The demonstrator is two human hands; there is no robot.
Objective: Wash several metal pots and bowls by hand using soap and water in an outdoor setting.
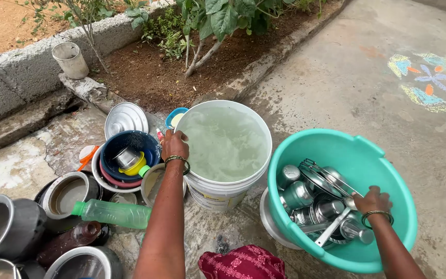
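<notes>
My left hand (173, 144) rests on the rim of a white bucket (218, 191) full of water, fingers curled over its left edge. My right hand (371, 200) reaches into a teal plastic tub (388, 170) and grips a steel utensil (336, 223) among several washed steel cups, plates and ladles. Both wrists wear bangles. A stack of dirty bowls (127, 157), blue on top with a yellow cup and a steel cup inside, sits just left of my left hand.
Steel pots (6, 227) and bowls crowd the lower left with a green plastic bottle (112, 213) and a brown bottle (70, 240). A steel lid (125, 119) leans near a garden bed. Coloured floor drawing (432, 82) marks the concrete at right. Red cloth (243, 262) lies below.
</notes>
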